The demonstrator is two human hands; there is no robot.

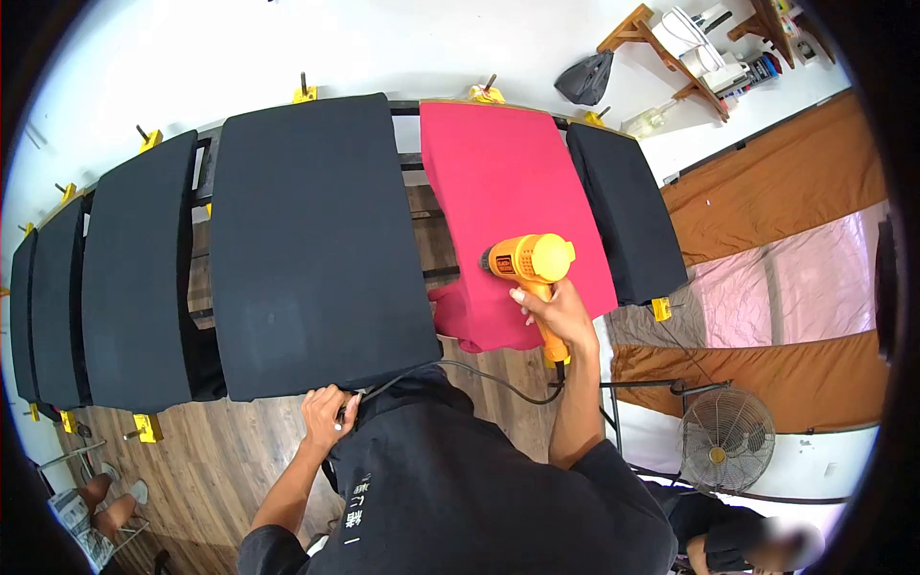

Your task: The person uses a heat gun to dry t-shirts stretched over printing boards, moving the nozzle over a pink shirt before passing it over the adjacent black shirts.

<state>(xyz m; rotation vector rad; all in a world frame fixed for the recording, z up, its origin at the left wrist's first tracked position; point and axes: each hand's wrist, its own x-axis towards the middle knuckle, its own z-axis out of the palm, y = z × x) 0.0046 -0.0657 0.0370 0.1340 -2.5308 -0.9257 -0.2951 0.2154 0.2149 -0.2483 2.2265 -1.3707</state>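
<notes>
My right hand (561,314) is wrapped round the handle of a yellow heat gun (532,259), whose dark nozzle points left above a red fabric-covered panel (503,172). A black cord (489,376) runs from the handle's base toward my left hand. At the near edge of a large black fabric-covered panel (316,240), my left hand (331,414) has its fingers curled in. Something small and metallic shows by those fingers, too small to name, close to the cord. The red fabric hangs loosely at its lower left corner.
More black panels (139,278) line the left, and another (628,211) stands right of the red one. Yellow clamps (146,428) sit along the frame. A fan (728,441) and a person in black (738,537) are at lower right; another person's legs (113,513) show lower left.
</notes>
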